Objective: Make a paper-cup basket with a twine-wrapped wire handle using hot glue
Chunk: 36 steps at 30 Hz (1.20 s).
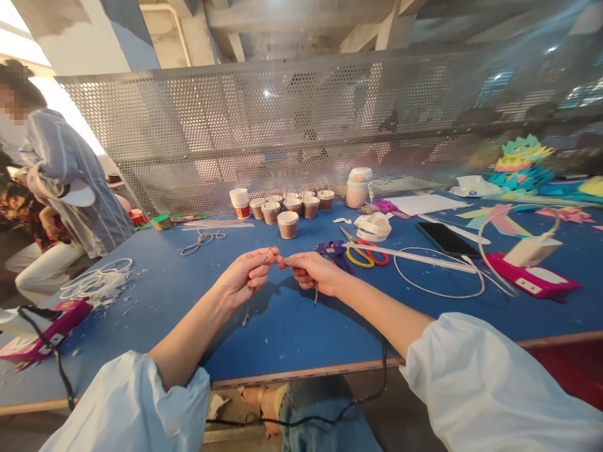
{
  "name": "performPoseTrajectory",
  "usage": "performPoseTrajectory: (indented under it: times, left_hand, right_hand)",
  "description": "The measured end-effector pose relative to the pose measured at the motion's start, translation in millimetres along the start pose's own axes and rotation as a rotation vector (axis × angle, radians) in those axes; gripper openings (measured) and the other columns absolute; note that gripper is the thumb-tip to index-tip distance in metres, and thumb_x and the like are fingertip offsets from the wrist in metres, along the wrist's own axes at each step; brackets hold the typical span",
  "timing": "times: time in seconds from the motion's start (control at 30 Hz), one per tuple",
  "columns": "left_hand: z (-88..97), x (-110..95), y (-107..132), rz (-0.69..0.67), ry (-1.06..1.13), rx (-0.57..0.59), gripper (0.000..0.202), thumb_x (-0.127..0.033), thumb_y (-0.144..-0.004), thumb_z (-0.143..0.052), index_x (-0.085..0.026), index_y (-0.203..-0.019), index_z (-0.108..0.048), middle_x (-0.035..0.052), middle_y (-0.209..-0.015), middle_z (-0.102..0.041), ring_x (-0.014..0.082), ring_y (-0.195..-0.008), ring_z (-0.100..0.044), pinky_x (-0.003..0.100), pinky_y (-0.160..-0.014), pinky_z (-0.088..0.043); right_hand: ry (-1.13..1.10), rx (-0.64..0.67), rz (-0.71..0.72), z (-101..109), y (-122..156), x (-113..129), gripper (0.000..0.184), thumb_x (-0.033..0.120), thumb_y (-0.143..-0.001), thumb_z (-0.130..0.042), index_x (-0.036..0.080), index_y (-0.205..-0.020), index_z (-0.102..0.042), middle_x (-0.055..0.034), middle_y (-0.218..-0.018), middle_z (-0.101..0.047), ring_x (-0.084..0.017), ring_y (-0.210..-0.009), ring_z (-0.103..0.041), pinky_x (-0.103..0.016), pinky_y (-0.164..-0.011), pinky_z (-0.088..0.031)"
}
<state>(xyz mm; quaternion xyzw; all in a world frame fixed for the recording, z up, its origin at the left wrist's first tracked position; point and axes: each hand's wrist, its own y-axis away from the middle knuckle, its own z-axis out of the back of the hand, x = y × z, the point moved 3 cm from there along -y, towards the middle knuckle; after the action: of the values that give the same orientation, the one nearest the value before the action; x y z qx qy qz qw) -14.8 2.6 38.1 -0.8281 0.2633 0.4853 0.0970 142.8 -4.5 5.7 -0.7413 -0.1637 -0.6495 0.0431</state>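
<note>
My left hand [245, 276] and my right hand [311, 271] meet above the blue table [292, 326], fingertips almost touching. Both pinch a thin strand of twine [267, 256]. One loose end hangs below the left hand, and a short end dangles under the right hand. Just beyond the right hand lie scissors with yellow and red handles [365, 254] and a purple glue gun [332, 251].
Several small paper cups [288, 224] stand at the back, with a stack of cups [240, 203]. A white ring [438, 273], a phone [445, 238], a pink box [534, 276] and coloured paper shapes [521, 163] lie right. White rings [97, 282] lie left. A person [51, 182] is at far left.
</note>
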Motion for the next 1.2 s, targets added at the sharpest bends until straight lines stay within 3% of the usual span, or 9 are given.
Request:
performPoseTrajectory:
  times: [0.17,0.27,0.33,0.43,0.53,0.77,1.0,1.2]
  left_hand:
    - [0.7,1.4,-0.8,0.000,-0.029,0.033,0.003,-0.005,-0.077,-0.063,-0.005,-0.074,-0.063,0.0047,-0.067,-0.062,-0.0042,-0.034,-0.025,0.007,-0.028,-0.020]
    - [1.3,0.9,-1.4,-0.011,-0.036,0.018,0.004,-0.006,-0.075,-0.065,-0.006,-0.072,-0.062,0.0033,-0.067,-0.061,-0.0043,-0.034,-0.024,0.007,-0.029,-0.019]
    - [1.4,0.8,-1.8,-0.015,-0.044,0.007,0.005,-0.007,-0.075,-0.065,-0.006,-0.071,-0.062,0.0030,-0.067,-0.060,-0.0043,-0.035,-0.024,0.007,-0.029,-0.019]
    - [0.8,2.2,-2.1,-0.007,-0.054,0.006,0.006,-0.007,-0.075,-0.065,-0.006,-0.070,-0.062,0.0025,-0.066,-0.059,-0.0041,-0.035,-0.023,0.008,-0.029,-0.017]
    - [-1.0,5.7,-2.6,0.007,-0.057,0.012,0.007,-0.008,-0.074,-0.067,-0.005,-0.070,-0.062,0.0020,-0.065,-0.058,-0.0038,-0.035,-0.024,0.008,-0.029,-0.018]
    - [-6.7,16.4,-4.9,0.054,-0.052,0.037,0.011,-0.010,-0.069,-0.072,-0.008,-0.069,-0.061,-0.0086,-0.047,-0.037,-0.0014,-0.034,-0.025,0.009,-0.030,-0.018]
    - [-6.5,20.1,-5.6,0.110,-0.074,0.068,0.004,-0.008,-0.074,-0.065,-0.007,-0.073,-0.061,0.0027,-0.066,-0.059,-0.0009,-0.037,-0.036,0.008,-0.030,-0.026]
    - [-5.1,28.4,-6.9,0.244,-0.059,0.181,0.011,-0.010,-0.079,-0.059,-0.008,-0.088,-0.063,0.0084,-0.075,-0.067,0.0013,-0.035,-0.037,0.011,-0.028,-0.030]
  right_hand:
    - [0.089,-0.030,0.038,-0.8,0.5,1.5,0.024,0.039,-0.073,-0.066,0.015,-0.075,-0.067,0.0112,-0.047,-0.027,-0.003,-0.039,-0.016,-0.021,-0.040,-0.015]
    - [0.168,-0.115,0.109,-1.1,3.9,8.1,0.018,0.032,-0.072,-0.067,0.016,-0.078,-0.069,0.0041,-0.058,-0.048,-0.007,-0.046,-0.037,-0.023,-0.043,-0.029]
    - [0.245,-0.226,0.229,-1.7,9.4,16.0,0.013,0.023,-0.070,-0.067,0.017,-0.081,-0.070,-0.0009,-0.077,-0.059,-0.011,-0.063,-0.050,-0.024,-0.053,-0.038]
    - [0.446,-0.391,0.550,-6.6,22.1,30.2,0.017,0.019,-0.074,-0.063,0.019,-0.089,-0.069,-0.0034,-0.096,-0.061,-0.014,-0.081,-0.055,-0.026,-0.068,-0.043]
    - [0.545,-0.386,0.733,-15.3,30.1,35.3,0.019,0.026,-0.081,-0.058,0.019,-0.096,-0.068,-0.0040,-0.098,-0.062,-0.014,-0.082,-0.058,-0.028,-0.071,-0.045]
    - [0.494,-0.296,0.681,-23.7,27.7,31.9,0.012,0.030,-0.078,-0.064,0.019,-0.077,-0.069,-0.0010,-0.078,-0.063,-0.012,-0.067,-0.056,-0.027,-0.066,-0.045]
    - [0.212,-0.179,0.501,-20.0,23.2,27.9,0.013,0.030,-0.073,-0.067,0.017,-0.071,-0.067,0.0026,-0.060,-0.060,-0.011,-0.059,-0.053,-0.028,-0.065,-0.044]
    - [0.037,-0.144,0.376,-12.2,16.2,22.8,0.015,0.031,-0.067,-0.072,0.018,-0.069,-0.067,0.0018,-0.063,-0.063,-0.010,-0.055,-0.052,-0.028,-0.062,-0.044]
